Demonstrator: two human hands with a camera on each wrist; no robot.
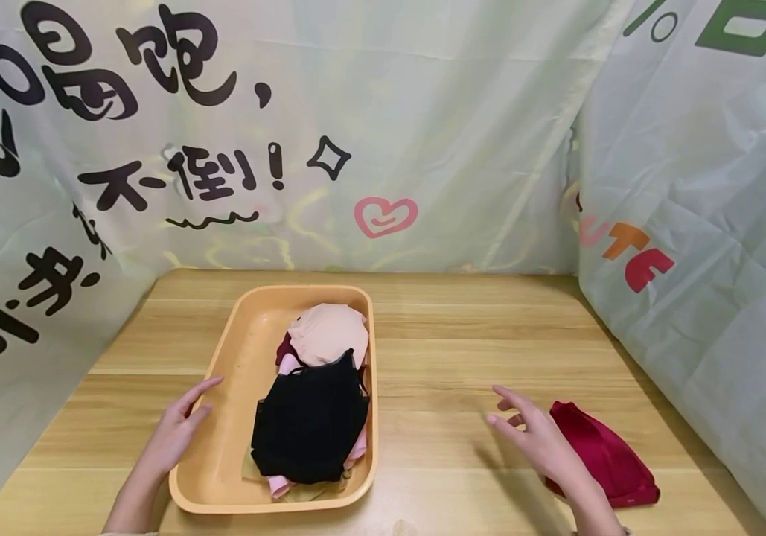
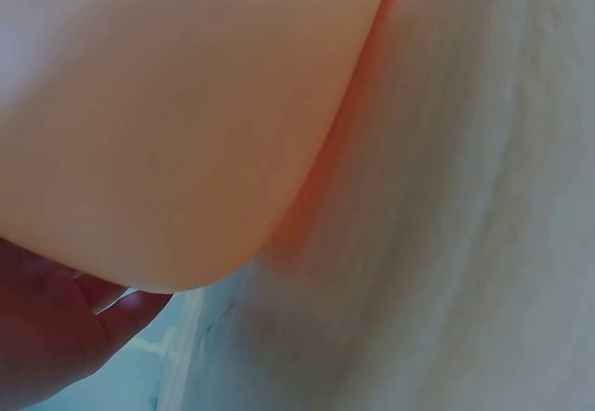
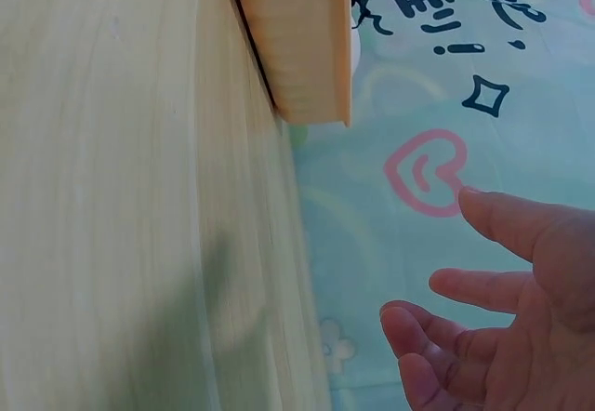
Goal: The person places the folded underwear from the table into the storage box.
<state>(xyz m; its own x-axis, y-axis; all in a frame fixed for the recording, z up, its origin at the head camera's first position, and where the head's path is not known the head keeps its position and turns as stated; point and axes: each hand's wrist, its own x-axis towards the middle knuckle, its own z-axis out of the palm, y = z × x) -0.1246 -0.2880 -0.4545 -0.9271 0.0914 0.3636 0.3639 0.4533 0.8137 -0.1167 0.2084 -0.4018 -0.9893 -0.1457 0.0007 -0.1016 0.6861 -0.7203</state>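
In the head view, my left hand (image 1: 178, 428) is at the left rim of an orange plastic tub (image 1: 222, 417), its thumb and forefinger reaching over the edge. The left wrist view has that hand (image 2: 65, 327) partly behind the tub's wall (image 2: 177, 151). Inside the tub lie a black garment with thin straps (image 1: 312, 424) and a pale pink garment (image 1: 330, 333), with other pieces mostly hidden beneath. My right hand (image 1: 533, 439) hovers over the table, fingers loosely spread and holding nothing. Partly behind its wrist lies a dark red folded garment, like a bra (image 1: 610, 458).
The wooden table (image 1: 436, 357) carries the tub left of centre. Printed cloth (image 1: 463, 149) hangs along its back edge, with more cloth (image 1: 704, 335) on the right side and on the left.
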